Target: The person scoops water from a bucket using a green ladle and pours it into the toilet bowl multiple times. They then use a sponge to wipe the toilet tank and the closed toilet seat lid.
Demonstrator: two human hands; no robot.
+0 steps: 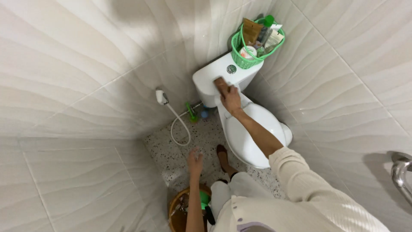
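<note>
1. Right hand (pixel 230 98) reaches forward to the toilet tank (pixel 214 77), arm stretched out in a cream sleeve (pixel 309 176).
2. Right grip is clamped on a brown sponge (pixel 220 83), pressed flat on the tank's front top edge.
3. Sponge sits just in front of the flush button (pixel 231 68), not touching it.
4. Left hand (pixel 195 158) hangs low over the speckled floor (pixel 201 137), blurred; cannot tell if its grip is apart or together, nothing seen in it.
5. Green basket (pixel 240 56) stands on the tank's back right corner, against the wall, holding bottles and tubes.
6. Toilet lid (pixel 251 133) is down, white, right under the right forearm.
7. Spray hose (pixel 178 124) hangs from a wall holder left of the tank, looping down to the floor.
8. Green fitting (pixel 191 112) sits at the wall base between hose and tank.
9. Brown bucket (pixel 182 212) sits on the floor at bottom, just below the left hand, something green inside.
10. Foot in a dark shoe (pixel 222 157) is planted beside the toilet base.
11. Metal rail (pixel 401 174) shows on the right wall, well apart from both hands.
12. Walls are pale wavy tile all round.
</note>
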